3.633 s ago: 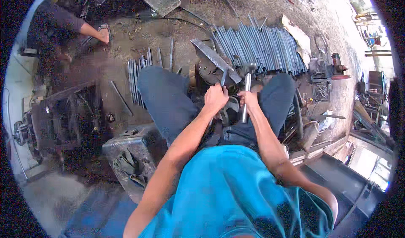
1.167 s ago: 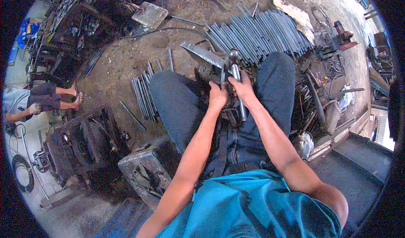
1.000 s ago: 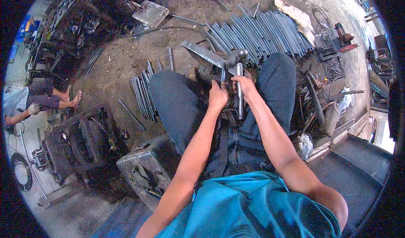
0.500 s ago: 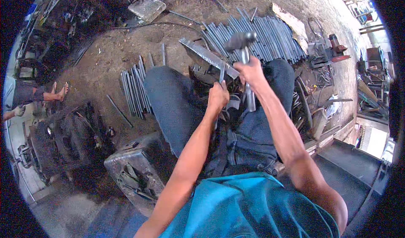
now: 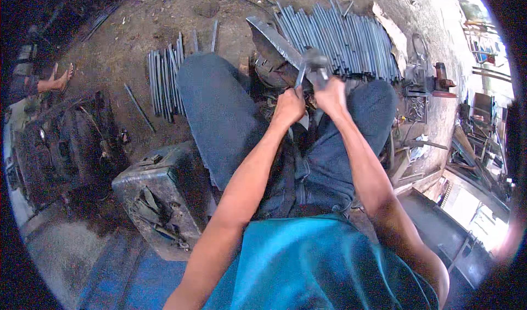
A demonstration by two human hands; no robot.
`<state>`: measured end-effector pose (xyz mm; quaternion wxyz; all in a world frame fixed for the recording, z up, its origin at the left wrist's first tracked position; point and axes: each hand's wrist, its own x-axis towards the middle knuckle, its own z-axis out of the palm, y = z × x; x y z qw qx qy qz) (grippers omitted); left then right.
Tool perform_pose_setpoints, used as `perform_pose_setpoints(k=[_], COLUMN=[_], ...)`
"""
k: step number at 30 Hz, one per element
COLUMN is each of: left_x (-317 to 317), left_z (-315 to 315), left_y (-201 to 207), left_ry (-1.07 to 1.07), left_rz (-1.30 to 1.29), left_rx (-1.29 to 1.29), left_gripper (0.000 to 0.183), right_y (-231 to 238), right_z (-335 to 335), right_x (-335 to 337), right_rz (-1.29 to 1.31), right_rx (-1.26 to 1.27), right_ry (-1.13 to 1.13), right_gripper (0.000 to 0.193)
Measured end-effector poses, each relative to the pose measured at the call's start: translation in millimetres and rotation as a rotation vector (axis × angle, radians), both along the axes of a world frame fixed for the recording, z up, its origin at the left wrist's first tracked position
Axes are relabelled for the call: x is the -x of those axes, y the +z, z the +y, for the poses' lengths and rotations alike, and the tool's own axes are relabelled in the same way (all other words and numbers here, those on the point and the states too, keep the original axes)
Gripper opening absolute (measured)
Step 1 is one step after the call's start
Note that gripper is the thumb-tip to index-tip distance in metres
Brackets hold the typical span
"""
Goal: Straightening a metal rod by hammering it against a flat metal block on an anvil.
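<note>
My left hand (image 5: 289, 108) is closed round a short metal rod (image 5: 301, 76), whose upper end lies at a long, flat-topped steel bar (image 5: 274, 41) between my knees. My right hand (image 5: 331, 97) grips a hammer (image 5: 315, 60). Its head is over the near end of the bar, close to the rod's tip, and is slightly blurred. Whether hammer and rod touch I cannot tell. Most of the hammer's handle is hidden by my right hand and forearm.
Beyond my right knee lies a wide row of metal rods (image 5: 343, 41); a smaller bundle (image 5: 164, 79) lies left of my left knee. A battered metal box (image 5: 159, 200) stands at my left. Another person's foot (image 5: 63, 79) shows at far left. Scrap and tools (image 5: 420, 85) lie at right.
The hammer head has come down from above the bar's near end to beside the rod's tip, and its handle has swung. My left hand keeps the rod. The whole view has shifted somewhat.
</note>
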<state>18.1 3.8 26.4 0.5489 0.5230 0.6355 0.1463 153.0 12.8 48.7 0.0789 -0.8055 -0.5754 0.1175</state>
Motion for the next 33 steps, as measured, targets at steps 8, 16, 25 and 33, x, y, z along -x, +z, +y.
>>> perform_pose_setpoints(k=[8,16,25,33], left_x=[17.6,18.9,9.9,16.5], left_z=[-0.3,8.2,16.0,5.6], left_y=[-52.8,-13.8,-23.5,-16.7], left_ry=[-0.022,0.247,0.09,0.249], left_rz=[-0.09,-0.502,-0.2,-0.613], left_rx=[0.141,0.565,0.24,0.662], left_gripper=[0.063,0.046,0.075,0.048], right_y=[23.7,210.5,-28.8,142.0], right_z=[39.8,81.9,4.9,60.2], right_x=[-14.2,-9.5,-8.4,-19.0], right_rz=[0.801,1.17,0.529,1.001], right_rx=[0.036,-0.503,0.198,-0.051], right_ry=[-0.29,0.105,-0.21,-0.195], right_gripper=[0.025,0.02,0.022,0.026])
